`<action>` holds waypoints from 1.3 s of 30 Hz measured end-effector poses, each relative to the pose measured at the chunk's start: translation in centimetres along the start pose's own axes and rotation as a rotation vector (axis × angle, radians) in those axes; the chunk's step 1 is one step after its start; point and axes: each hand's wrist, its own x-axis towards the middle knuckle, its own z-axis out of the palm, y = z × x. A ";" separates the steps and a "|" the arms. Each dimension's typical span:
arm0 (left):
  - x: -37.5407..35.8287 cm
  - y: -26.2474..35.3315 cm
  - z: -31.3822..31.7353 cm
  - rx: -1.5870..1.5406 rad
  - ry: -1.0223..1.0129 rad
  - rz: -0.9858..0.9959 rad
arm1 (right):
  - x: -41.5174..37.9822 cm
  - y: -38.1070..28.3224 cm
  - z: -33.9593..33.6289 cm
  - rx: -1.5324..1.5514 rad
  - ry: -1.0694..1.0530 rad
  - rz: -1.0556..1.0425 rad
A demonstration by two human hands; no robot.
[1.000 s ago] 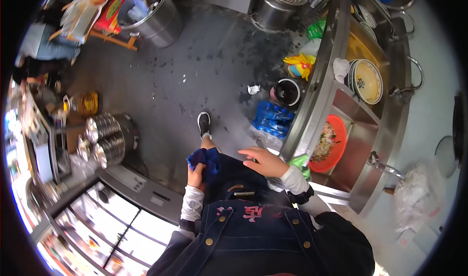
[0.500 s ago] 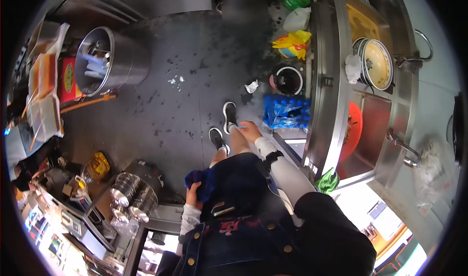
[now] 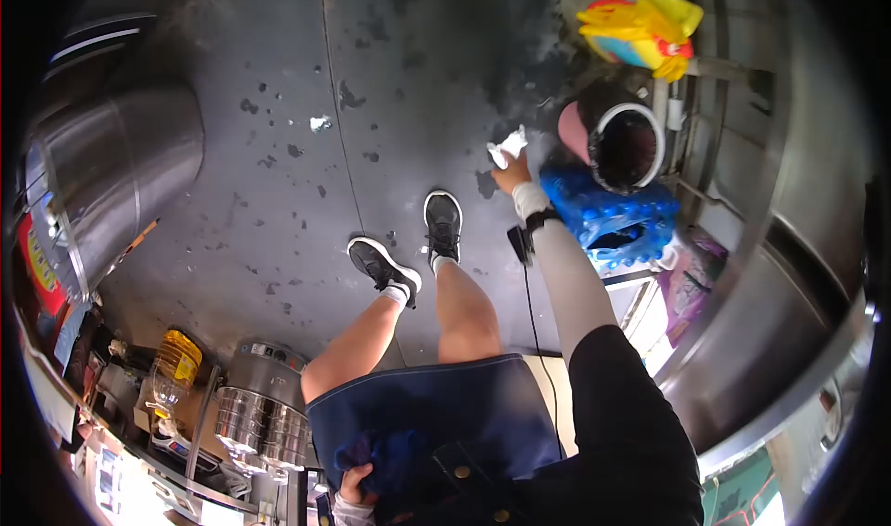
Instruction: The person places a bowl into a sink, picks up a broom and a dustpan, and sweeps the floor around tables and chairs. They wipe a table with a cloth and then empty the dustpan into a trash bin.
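My right hand (image 3: 512, 171) is stretched down to the floor. Its fingers are closed on the near edge of a crumpled white tissue (image 3: 508, 143), beside a dark wet patch. Just to the right of that hand is a blue plastic-wrapped bundle (image 3: 603, 212), and a bucket with a white rim (image 3: 657, 159) stands behind the bundle. Low in the view, my left hand (image 3: 355, 484) is wrapped round a dark blue cloth (image 3: 382, 454) and rests against the dark apron (image 3: 436, 401).
A large steel pot (image 3: 139, 155) stands at the left. Yellow gloves (image 3: 664, 25) lie near the pipes at upper right. The steel counter (image 3: 733, 377) runs along the right side. Stacked steel tins (image 3: 264, 424) and an oil bottle (image 3: 176, 363) are at lower left. White scraps (image 3: 319, 123) dot the floor.
My body has bent lower, bringing the floor closer in view. My right hand has gone from beside my legs down to the tissue and closed on it. My left hand keeps the cloth.
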 end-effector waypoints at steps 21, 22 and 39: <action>-6.4 3.4 7.5 0.384 -0.124 -0.024 | -11.4 3.4 -17.0 1.022 0.622 0.322; -7.8 3.3 8.6 0.430 -0.127 -0.005 | -15.0 -0.3 -21.1 1.080 0.547 0.186; -18.3 -6.6 14.5 1.579 -1.061 -0.276 | -67.5 -19.2 -23.5 1.145 0.164 -0.276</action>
